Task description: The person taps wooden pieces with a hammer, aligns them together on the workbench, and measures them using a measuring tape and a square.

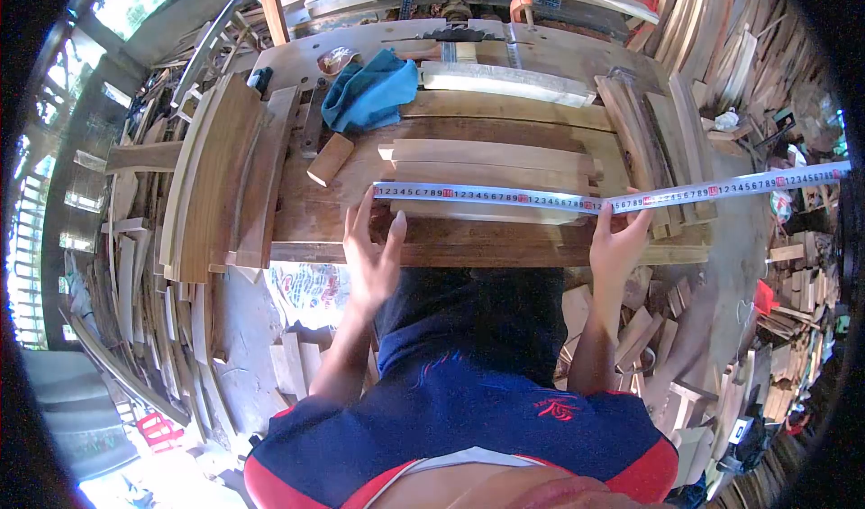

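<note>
A steel measuring tape (487,195) runs along wooden strips on the workbench, and its blade bends upward past the strips' right end. My left hand (371,261) is at the tape's zero end, fingertips on its tip and thumb spread onto the strip below. Further right, my right hand (620,248) grips the tape blade between thumb and fingers near the strips' right ends. One pale strip (487,210) lies along the tape's near edge. Just beyond the tape are more strips (487,156), side by side. The tape's case is out of sight.
A blue cloth (371,90) and a small wood block (331,159) lie on the bench (505,255). Behind them are a pale squared timber (505,84) and a saw blade (464,33). Boards (212,176) line the left side, with more boards (641,149) at right.
</note>
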`<move>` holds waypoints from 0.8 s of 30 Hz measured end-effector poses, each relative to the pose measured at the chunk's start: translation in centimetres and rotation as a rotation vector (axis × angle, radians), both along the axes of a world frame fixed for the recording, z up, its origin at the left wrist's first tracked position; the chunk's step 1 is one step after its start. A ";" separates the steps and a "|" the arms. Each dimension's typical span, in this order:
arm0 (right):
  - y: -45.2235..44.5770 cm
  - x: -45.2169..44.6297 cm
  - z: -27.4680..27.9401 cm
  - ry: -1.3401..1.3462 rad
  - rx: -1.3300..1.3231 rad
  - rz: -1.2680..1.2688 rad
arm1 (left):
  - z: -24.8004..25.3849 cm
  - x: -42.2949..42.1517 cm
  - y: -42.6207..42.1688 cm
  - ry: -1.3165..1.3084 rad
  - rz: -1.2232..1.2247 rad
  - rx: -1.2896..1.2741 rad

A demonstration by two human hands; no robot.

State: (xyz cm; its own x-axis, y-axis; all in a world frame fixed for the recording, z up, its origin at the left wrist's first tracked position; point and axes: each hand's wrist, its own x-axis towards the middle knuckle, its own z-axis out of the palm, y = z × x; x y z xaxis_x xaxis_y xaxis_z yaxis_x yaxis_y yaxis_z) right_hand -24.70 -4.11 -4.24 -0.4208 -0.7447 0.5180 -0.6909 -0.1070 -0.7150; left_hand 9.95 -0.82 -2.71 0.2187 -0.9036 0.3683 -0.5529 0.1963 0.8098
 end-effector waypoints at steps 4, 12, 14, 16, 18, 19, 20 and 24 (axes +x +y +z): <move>0.4 0.7 1.2 -0.151 0.090 0.004 | -0.1 -0.1 0.0 0.040 -0.008 -0.006; 0.4 0.9 1.3 -0.145 0.085 -0.004 | 0.4 -0.2 0.1 0.013 0.005 0.016; 0.4 0.6 1.0 -0.120 0.072 -0.002 | 0.5 -0.2 0.2 0.023 0.004 0.017; 0.4 0.6 1.0 -0.121 0.079 0.002 | 0.4 -0.2 0.2 0.029 0.002 0.010; 0.5 0.9 1.4 -0.142 0.098 -0.008 | 0.1 -0.2 0.1 0.034 -0.003 -0.008; 0.5 1.0 1.5 -0.152 0.108 -0.013 | -0.1 -0.1 0.0 0.029 -0.003 -0.017; 0.5 1.0 1.5 -0.163 0.108 -0.010 | -0.4 0.0 -0.1 0.023 -0.004 -0.027; 0.4 0.8 1.3 -0.148 0.098 -0.009 | -0.3 0.0 0.0 0.047 -0.006 -0.011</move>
State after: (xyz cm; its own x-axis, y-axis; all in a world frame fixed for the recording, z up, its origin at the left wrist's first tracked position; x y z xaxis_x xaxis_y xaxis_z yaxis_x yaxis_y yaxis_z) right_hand -23.85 -3.67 -2.92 -0.4936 -0.7848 0.3749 -0.5780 -0.0261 -0.8156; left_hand 9.91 -0.82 -3.00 0.2308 -0.9009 0.3677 -0.5129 0.2085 0.8328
